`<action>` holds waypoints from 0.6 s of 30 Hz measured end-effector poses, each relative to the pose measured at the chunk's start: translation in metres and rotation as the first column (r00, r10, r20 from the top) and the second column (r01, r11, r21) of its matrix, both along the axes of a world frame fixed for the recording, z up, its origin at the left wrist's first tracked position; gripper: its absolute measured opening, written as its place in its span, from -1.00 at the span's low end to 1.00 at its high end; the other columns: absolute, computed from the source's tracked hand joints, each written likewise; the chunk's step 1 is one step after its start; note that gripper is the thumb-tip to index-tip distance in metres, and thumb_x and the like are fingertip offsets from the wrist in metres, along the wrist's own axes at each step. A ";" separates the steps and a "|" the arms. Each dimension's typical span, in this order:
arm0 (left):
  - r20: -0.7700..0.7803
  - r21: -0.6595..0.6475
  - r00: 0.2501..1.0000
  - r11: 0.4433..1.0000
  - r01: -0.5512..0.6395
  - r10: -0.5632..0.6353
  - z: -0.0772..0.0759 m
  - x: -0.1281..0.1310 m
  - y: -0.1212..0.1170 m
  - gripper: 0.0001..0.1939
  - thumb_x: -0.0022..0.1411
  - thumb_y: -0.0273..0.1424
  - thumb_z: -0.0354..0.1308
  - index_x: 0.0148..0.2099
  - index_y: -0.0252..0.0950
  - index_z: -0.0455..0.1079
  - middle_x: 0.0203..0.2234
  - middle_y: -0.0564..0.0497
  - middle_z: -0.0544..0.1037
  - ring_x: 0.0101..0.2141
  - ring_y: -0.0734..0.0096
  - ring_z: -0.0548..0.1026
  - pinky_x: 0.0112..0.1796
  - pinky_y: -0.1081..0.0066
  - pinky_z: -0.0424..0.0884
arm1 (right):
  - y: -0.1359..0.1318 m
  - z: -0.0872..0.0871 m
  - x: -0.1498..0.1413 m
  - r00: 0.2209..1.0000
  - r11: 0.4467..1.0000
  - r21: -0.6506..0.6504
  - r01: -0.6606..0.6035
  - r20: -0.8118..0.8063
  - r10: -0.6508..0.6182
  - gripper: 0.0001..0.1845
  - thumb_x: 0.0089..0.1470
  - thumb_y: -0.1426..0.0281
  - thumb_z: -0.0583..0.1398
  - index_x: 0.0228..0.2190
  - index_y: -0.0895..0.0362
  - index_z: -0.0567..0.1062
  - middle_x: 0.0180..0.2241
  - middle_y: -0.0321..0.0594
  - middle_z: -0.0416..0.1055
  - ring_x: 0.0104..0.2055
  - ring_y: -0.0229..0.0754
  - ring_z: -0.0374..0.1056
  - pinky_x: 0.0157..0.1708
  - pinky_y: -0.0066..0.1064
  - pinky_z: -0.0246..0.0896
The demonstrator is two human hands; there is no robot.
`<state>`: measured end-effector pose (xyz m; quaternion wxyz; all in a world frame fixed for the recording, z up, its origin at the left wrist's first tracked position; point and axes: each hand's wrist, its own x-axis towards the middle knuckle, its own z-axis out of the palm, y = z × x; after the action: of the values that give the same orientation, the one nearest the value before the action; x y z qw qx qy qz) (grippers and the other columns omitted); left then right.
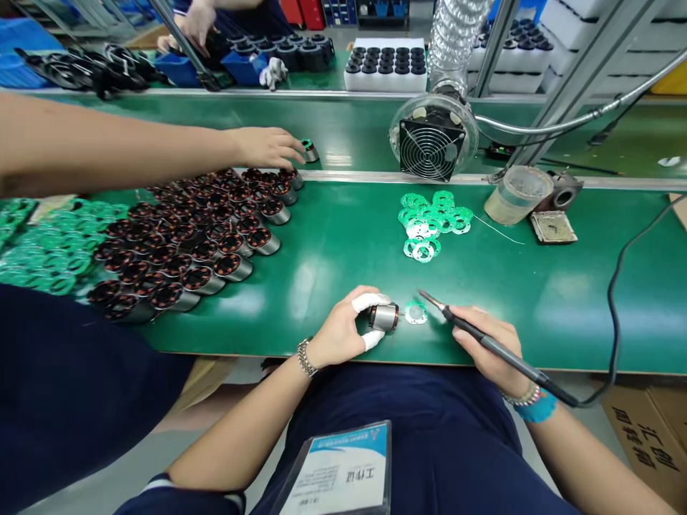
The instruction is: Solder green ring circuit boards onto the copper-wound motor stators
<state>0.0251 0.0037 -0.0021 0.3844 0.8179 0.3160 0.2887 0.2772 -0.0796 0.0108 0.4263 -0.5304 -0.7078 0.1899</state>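
Observation:
Between the thumb and forefinger of my left hand (348,325), both wrapped in white, sits a motor stator (384,317) on its side, a metal ring with copper windings. Just right of it lies a green ring-shaped circuit board (416,312) on the bench; whether it touches the stator's wires I cannot tell. My right hand (491,343) is closed round a soldering iron (483,337), its tip pointing up and left, a little above and right of that board. Farther back is a loose pile of green ring boards (429,218).
Many stators (198,279) stand in rows at left, beside more green boards (54,243). A co-worker's arm (161,154) reaches across them to a single stator (310,151). A fume fan (432,146), a plastic cup (518,194) and a sponge holder (554,227) stand behind; the iron's cable (615,307) hangs right.

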 end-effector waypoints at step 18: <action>-0.007 -0.018 1.000 1.000 -0.016 0.016 0.000 0.003 0.002 -0.58 -0.06 -0.57 0.18 -0.10 -0.25 0.26 -0.18 -0.09 0.40 -0.14 0.25 0.40 -0.09 0.20 0.36 | -0.001 -0.002 -0.003 0.998 0.972 -0.236 -0.008 -0.068 -0.008 -0.85 0.07 0.38 0.16 -0.29 0.09 0.51 -0.31 -0.24 0.52 -0.25 -0.17 0.44 -0.25 -0.40 0.37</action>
<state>0.0281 0.0058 -0.0022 0.3885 0.8129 0.3265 0.2858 0.2747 -0.0802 0.0087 0.3843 -0.5705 -0.6650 0.2908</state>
